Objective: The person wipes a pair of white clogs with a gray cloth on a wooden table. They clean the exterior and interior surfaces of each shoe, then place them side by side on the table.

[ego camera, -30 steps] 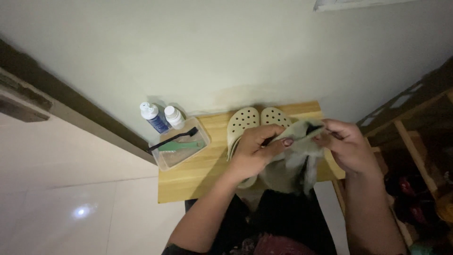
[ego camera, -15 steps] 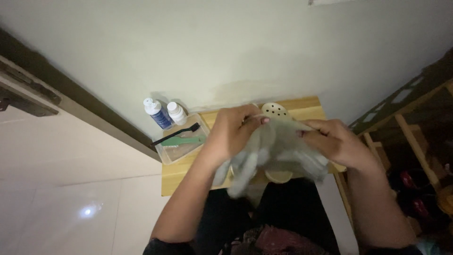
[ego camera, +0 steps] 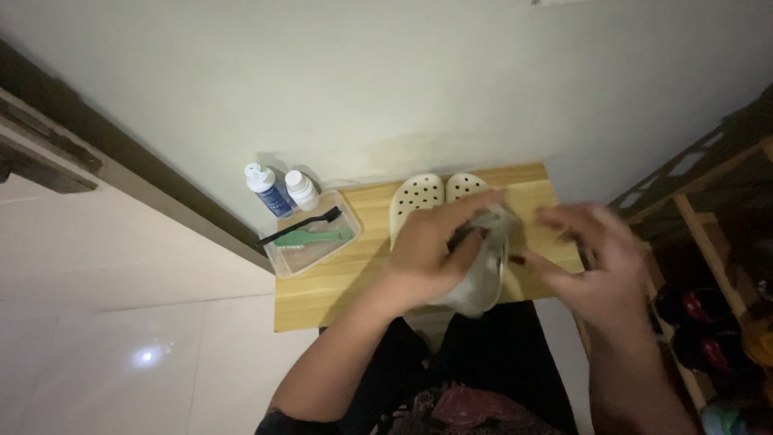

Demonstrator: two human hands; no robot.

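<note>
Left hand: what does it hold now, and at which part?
The left hand grips a pale cloth, bunched in its fingers over the clog; which part cannot be told.

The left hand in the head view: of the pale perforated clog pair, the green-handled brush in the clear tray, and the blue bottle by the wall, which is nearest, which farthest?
1. Pale perforated clog pair: right under and just beyond the left hand, touching it.
2. Green-handled brush: in the clear tray, off to the left.
3. Blue bottle: farther left, against the wall.
</note>
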